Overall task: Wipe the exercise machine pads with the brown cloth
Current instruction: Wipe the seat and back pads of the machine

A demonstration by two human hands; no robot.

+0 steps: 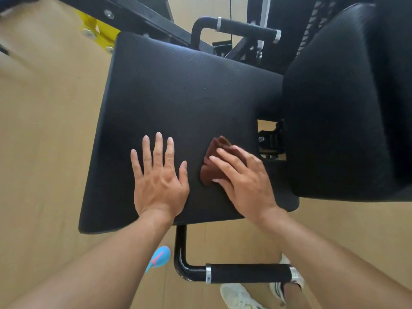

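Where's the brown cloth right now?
In the head view the cloth lies bunched on the seat pad, near its right edge, under the right hand, with the left hand flat beside it.

Bright, even, soft light; faint sheen on the flat black textured seat pad (pixel 178 103); wide-angle bending at edges; top-left corner blurred.

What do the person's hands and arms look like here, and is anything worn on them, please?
Both arms are bare from the frame's edge to the wrists: no sleeves show. The left hand and the right hand wear no gloves, and no rings, watch or wristbands are visible. The nails look short and unpainted.
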